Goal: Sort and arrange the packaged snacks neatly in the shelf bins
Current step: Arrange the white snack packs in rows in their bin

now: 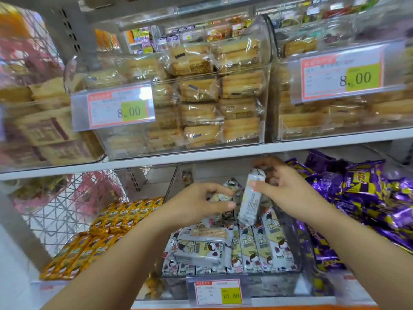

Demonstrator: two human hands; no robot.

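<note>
Head view: the right hand [288, 191] grips a grey-white snack pack [250, 202] between thumb and curled fingers. It holds the pack nearly upright over the middle bin [274, 285] of the lower shelf, and the pack's bottom end touches the row of like packs [263, 249] standing there. The fingers partly cover its top end, and its print is too small to read. Just beside it the left hand [196, 204] pinches a second pack [223, 195]; the hand hides most of it, so how it lies cannot be told. A flat pack [201, 245] rests across the front left of the row. The price tag [220, 291] on the bin's front reads 18.80, its finer print blurred. Yellow packs [100, 231] fill the bin to the left. Purple packs [368, 198] heap up on the right, cut off by the frame edge. The upper shelf [223, 151] carries clear bins of wrapped pale cakes [201, 113], each with an 8.00 tag [111, 106]. Behind them more goods show only as blur. At far left a white wire basket [55, 209] is smeared by motion.
</note>
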